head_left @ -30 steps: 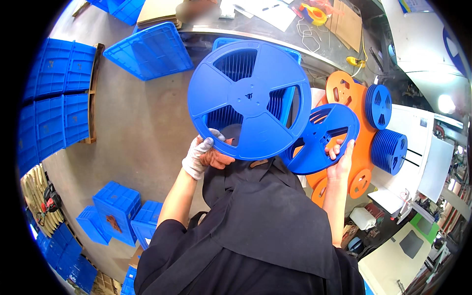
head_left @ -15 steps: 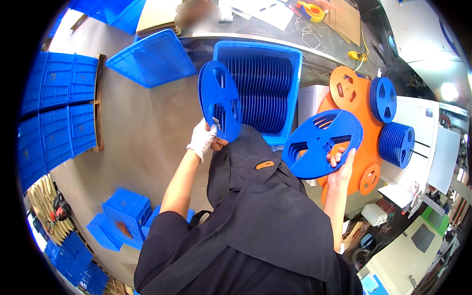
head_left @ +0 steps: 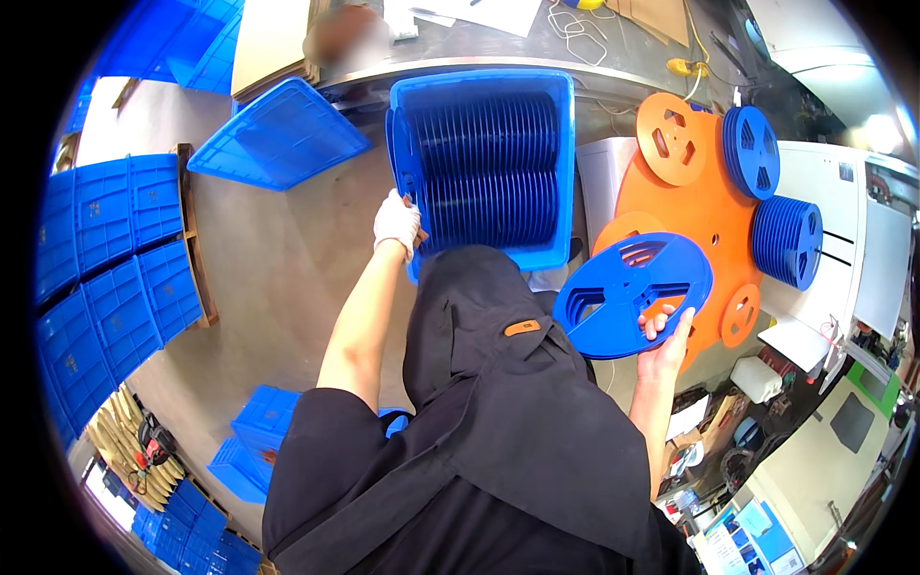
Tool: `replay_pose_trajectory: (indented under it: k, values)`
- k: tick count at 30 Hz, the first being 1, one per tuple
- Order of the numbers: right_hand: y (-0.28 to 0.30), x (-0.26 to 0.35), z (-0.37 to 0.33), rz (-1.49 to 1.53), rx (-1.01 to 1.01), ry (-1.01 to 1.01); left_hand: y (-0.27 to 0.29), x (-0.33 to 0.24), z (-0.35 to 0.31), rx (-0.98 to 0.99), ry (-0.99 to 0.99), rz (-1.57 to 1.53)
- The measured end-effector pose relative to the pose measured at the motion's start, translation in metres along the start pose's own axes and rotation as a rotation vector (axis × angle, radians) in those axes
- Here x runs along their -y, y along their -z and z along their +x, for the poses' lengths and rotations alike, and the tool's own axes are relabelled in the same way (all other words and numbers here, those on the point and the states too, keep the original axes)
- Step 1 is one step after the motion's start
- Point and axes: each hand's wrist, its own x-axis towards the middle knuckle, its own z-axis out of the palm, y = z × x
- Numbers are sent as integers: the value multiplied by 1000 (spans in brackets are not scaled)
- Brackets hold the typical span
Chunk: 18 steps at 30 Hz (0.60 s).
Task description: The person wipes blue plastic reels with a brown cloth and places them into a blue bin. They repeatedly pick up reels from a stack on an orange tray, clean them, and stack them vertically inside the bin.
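Note:
My left hand (head_left: 398,225), in a white fingerless-looking glove, grips the lower edge of a blue reel (head_left: 403,163). That reel is turned nearly edge-on at the left wall of a blue bin (head_left: 567,172), and part of it is hidden. Inside the bin stand two rows of upright blue reels (head_left: 489,139). On the right, my bare right hand (head_left: 666,337) holds a small stack of blue reels (head_left: 613,331), its fingers through a cut-out and the thumb along the rim. This stack is tilted in front of an orange round disc (head_left: 676,216).
Around the disc sit an orange reel (head_left: 671,144) and two blue reel stacks, one upper (head_left: 752,153) and one lower (head_left: 788,244). A metal workbench (head_left: 450,53) runs behind the bin. A blue lid (head_left: 278,134) leans at left, near stacked blue crates (head_left: 105,206).
My left hand has carried its reel leftward and down to the bin's left side, turning it from face-on to nearly edge-on. My right hand still holds its stack. The view has shifted slightly.

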Motion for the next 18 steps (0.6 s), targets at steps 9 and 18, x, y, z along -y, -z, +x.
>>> replay_pose_trajectory:
  k: [9,18]
  values:
    - [-6,-5,6,-53,8,4,-24,46,74,54,-147,135]
    - [-25,4,5,-53,197,56,-46,97,35,141,94,-355]
